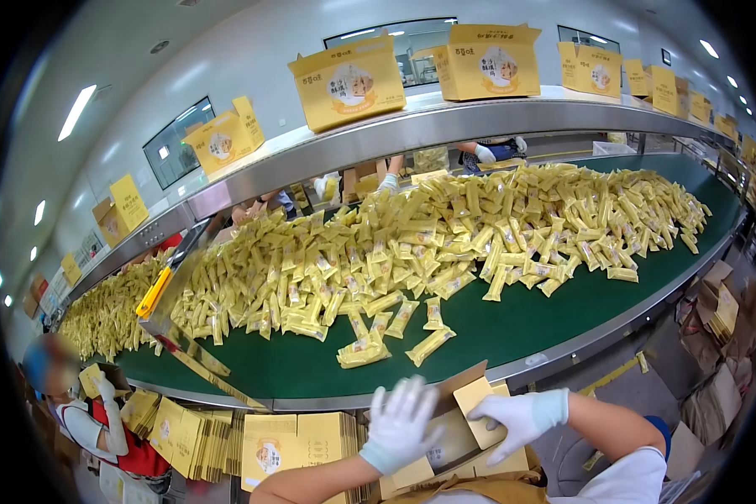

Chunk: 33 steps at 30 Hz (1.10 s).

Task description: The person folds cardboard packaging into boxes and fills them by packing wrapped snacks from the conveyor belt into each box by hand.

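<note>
My left hand (401, 424), in a white glove, is raised with its fingers spread at the belt's near edge and holds nothing. My right hand (517, 422), also gloved, has its fingers closed over a flap of an open yellow carton (472, 401) in front of my body. Part of the carton is hidden behind my hands and forearms. Beyond them a large heap of yellow wrapped snack packets (445, 235) lies on the green conveyor belt (529, 332). A few loose packets (431, 346) lie nearest to my hands.
Stacked flat cartons (298, 445) stand left of me below the belt. A metal shelf (496, 113) spans above it, bearing open cartons (349, 84). A yellow box cutter (153, 292) sits on the left divider. A co-worker (101, 412) handles a carton at left; gloved hands (485, 154) show across the belt.
</note>
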Available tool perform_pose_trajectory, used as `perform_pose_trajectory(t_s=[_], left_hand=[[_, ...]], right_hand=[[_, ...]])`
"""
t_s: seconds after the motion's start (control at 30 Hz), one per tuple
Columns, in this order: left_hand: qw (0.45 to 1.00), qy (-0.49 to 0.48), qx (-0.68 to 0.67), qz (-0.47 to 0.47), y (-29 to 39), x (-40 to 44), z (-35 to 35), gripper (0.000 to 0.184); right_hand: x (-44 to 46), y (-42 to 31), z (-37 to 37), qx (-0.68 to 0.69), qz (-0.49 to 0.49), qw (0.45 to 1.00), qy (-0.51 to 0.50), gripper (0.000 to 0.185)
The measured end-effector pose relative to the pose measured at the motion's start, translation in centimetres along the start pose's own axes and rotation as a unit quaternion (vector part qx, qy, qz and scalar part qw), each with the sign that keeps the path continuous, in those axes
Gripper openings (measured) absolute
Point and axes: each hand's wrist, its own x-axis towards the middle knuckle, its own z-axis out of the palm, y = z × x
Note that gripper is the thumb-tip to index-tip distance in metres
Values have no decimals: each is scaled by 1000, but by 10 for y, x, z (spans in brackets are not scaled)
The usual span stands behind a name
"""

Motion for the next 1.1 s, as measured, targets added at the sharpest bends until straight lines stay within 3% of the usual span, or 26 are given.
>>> perform_pose_trajectory(t_s=[0.07,0.1,0.17,0.2,0.23,0.27,0.3,0.4,0.43,0.47,0.53,0.6,0.63,0.67,0.73,0.8,0.87,0.9,0.93,1.0,1.1], left_hand=[[997,27,-41,-60,-11,4,5,55],[993,-40,-71,-83,-11,7,-3,52],[968,-175,-130,-126,-8,17,-24,48],[968,-189,-145,-80,-7,18,-25,46],[966,-201,-160,-35,-6,19,-25,44],[962,-212,-172,12,-7,20,-24,43],[936,-259,-237,22,-9,12,-10,67],[970,-229,-27,73,20,-5,-3,98],[933,-353,-47,43,23,0,-1,119],[938,-341,-46,42,23,2,0,117],[947,-316,-45,43,21,5,-1,114],[940,-336,-43,38,19,14,-8,116],[938,-341,-54,26,15,16,-11,117],[937,-344,-64,14,8,19,-14,118],[954,-240,-174,-32,-15,18,-22,116],[862,-87,-478,-147,-42,0,-3,110],[659,-71,-713,-228,-28,0,-4,104],[531,-54,-804,-262,-21,-1,-4,102],[462,-98,-840,-267,-24,-24,28,89],[324,-111,-869,-357,-11,-68,73,80],[292,-57,-857,-420,22,-99,104,65]], right_hand=[[-5,4,15,65,60,989,116,100],[-4,4,23,79,95,969,213,115],[5,20,43,-44,142,940,308,120],[11,29,52,-105,165,916,352,122],[18,35,57,14,194,933,304,126],[23,40,64,65,169,930,321,127],[26,43,72,116,143,923,338,128],[29,37,70,194,104,915,337,130],[30,40,72,198,97,916,336,129],[29,40,73,202,91,915,337,127],[20,25,63,297,69,898,317,116],[28,66,80,366,5,872,327,102],[20,62,73,415,31,846,332,82],[29,81,72,528,9,778,340,56],[13,91,84,614,54,632,470,49],[10,120,106,515,120,678,511,53],[24,162,145,406,138,733,529,57],[14,120,128,437,154,761,455,64],[23,117,135,292,102,801,513,68],[2,59,103,193,179,842,472,73],[-19,24,73,45,243,894,374,79]])
